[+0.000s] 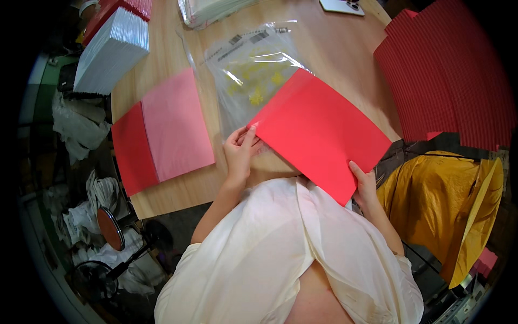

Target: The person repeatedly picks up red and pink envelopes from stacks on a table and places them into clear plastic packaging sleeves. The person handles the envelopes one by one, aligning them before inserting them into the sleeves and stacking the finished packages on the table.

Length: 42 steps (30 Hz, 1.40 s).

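Observation:
A flat red envelope [324, 129], with a crease along its far-left edge, is tilted over the table's near edge. My left hand [241, 151] has its fingers closed at the envelope's left corner. At the near right edge, my right hand [365, 186] grips it with the thumb on top and the fingers hidden beneath. Beyond my left hand lies a clear plastic bag [232, 81] with yellow printed shapes, partly covered by the envelope. To the left rest a pink flat piece [178, 127] and a red one [133, 151], side by side.
Tall stacks of red envelopes [442, 70] stand at the right. A white stack [113, 51] sits at the far left of the wooden table [345, 43]. Clear packaging [210, 11] and a phone [342, 6] lie at the back. Yellow sheeting [431, 200] hangs at the right.

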Each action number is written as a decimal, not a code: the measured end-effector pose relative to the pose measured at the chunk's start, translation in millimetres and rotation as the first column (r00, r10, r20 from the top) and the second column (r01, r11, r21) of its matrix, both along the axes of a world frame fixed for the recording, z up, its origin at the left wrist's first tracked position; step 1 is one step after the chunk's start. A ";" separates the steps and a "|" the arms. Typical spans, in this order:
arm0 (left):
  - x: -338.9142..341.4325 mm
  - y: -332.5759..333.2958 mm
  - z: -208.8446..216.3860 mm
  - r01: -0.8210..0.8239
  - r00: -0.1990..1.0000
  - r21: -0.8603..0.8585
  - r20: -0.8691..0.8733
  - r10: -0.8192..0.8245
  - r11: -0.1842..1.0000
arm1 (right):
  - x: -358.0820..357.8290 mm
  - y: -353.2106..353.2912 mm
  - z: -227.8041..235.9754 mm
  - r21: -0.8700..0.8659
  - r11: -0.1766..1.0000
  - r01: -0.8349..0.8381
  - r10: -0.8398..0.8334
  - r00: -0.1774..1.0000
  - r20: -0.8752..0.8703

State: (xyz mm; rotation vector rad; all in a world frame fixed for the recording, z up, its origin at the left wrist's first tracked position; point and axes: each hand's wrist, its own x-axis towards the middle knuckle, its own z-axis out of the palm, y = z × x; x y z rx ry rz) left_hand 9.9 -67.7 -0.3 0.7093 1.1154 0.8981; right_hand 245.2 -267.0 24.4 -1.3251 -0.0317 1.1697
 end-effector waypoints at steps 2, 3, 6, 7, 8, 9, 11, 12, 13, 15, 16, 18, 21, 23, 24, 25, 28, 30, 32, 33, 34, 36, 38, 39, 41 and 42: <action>-1.7 6.4 -8.3 -0.035 0.999 0.001 0.035 0.035 0.999 | -0.9 -1.7 -2.0 0.016 1.000 0.004 -0.004 1.000 -0.019; 0.2 8.8 -9.7 -0.043 0.995 -0.020 0.088 0.045 0.999 | -1.0 -1.1 -1.1 0.015 1.000 0.000 0.000 1.000 -0.015; 4.9 12.3 -8.5 -0.041 0.978 -0.090 0.201 0.058 0.995 | -2.4 2.0 1.4 0.016 1.000 0.008 -0.008 1.000 -0.017; 7.7 11.9 -6.8 -0.029 0.976 -0.115 0.212 0.054 0.993 | -2.4 3.5 2.4 0.021 0.999 0.024 -0.023 0.999 -0.024; 9.6 11.1 -6.8 -0.021 0.974 -0.141 0.221 0.052 0.990 | -2.0 6.0 2.4 0.026 0.999 0.035 -0.034 0.999 -0.032; 12.0 9.7 -7.3 -0.019 0.972 -0.167 0.226 0.057 0.986 | -1.5 7.8 3.8 0.031 0.999 0.033 -0.032 0.999 -0.032; 20.2 4.8 -8.4 0.003 0.978 -0.168 0.206 0.032 0.986 | 0.5 10.6 6.3 0.040 0.999 0.031 -0.030 0.999 -0.035; 25.4 0.8 -2.9 0.013 0.980 -0.170 0.196 0.021 0.985 | 1.4 10.6 3.8 0.054 0.998 0.029 -0.027 0.999 -0.032; 28.7 -4.7 4.6 0.050 0.974 -0.195 0.226 -0.005 0.980 | 3.0 10.6 -0.6 0.068 0.997 0.026 -0.024 0.999 -0.029; 28.5 -9.4 -2.0 0.094 0.957 -0.244 0.289 -0.020 0.965 | 5.3 8.4 -1.4 0.080 0.996 0.025 -0.023 1.000 -0.021; 29.0 -9.8 -4.7 0.117 0.947 -0.268 0.320 -0.026 0.956 | 6.5 7.7 -0.5 0.083 0.996 0.027 -0.026 1.000 -0.016; 31.7 -10.9 7.0 0.127 0.953 -0.289 0.302 -0.035 0.949 | 9.0 6.0 1.3 0.085 0.996 0.032 -0.031 0.999 -0.009; 30.9 -11.8 18.3 0.296 0.944 -0.317 0.241 -0.225 0.901 | 14.8 2.7 5.5 0.096 0.994 0.043 -0.046 0.999 0.024; 19.5 -10.2 34.3 0.578 0.810 -0.379 0.157 -0.565 0.723 | 22.2 0.4 8.3 0.115 0.992 0.052 -0.062 0.994 0.087; 18.1 -6.3 44.1 0.671 0.724 -0.236 0.003 -0.690 0.703 | 29.9 0.1 13.8 0.130 0.991 0.020 -0.037 0.990 0.133; 17.8 -1.1 54.5 0.761 0.620 -0.104 -0.172 -0.766 0.640 | 41.8 0.6 21.9 0.143 0.990 -0.012 -0.014 0.984 0.179; 37.2 37.9 92.3 0.765 0.640 0.499 -0.660 -0.394 0.406 | 81.5 -1.7 49.1 0.103 0.982 -0.158 0.102 0.904 0.414; 70.1 77.3 137.2 0.676 0.734 0.736 -0.677 0.051 0.045 | 103.5 9.7 83.4 0.104 0.955 -0.278 0.184 0.829 0.528; 94.8 112.4 163.6 0.671 0.742 0.725 -0.658 0.129 -0.156 | 120.9 26.7 124.1 0.047 0.925 -0.378 0.261 0.718 0.645; 104.2 129.5 174.8 0.690 0.716 0.694 -0.696 0.055 -0.205 | 130.9 34.3 142.7 0.014 0.909 -0.417 0.293 0.660 0.692; 108.8 140.2 185.3 0.704 0.682 0.662 -0.731 -0.014 -0.256 | 139.8 41.1 161.4 -0.023 0.891 -0.453 0.323 0.597 0.735; 118.0 160.5 193.0 0.800 0.495 0.570 -0.804 -0.331 -0.188 | 152.7 55.4 197.5 -0.078 0.854 -0.515 0.366 0.486 0.794; 122.5 172.5 214.5 0.864 0.329 0.468 -0.805 -0.494 -0.187 | 155.9 72.1 237.2 -0.113 0.806 -0.581 0.398 0.391 0.830; 121.6 166.3 225.3 0.881 0.277 0.427 -0.814 -0.511 -0.203 | 152.1 78.8 257.1 -0.175 0.804 -0.568 0.411 0.319 0.854; 108.2 158.5 236.7 0.903 0.286 0.408 -0.804 -0.522 -0.134 | 151.1 102.4 289.1 -0.224 0.728 -0.648 0.421 0.165 0.892; 97.7 158.8 232.7 0.901 0.344 0.430 -0.784 -0.518 -0.053 | 147.3 116.6 302.9 -0.252 0.681 -0.687 0.422 0.087 0.902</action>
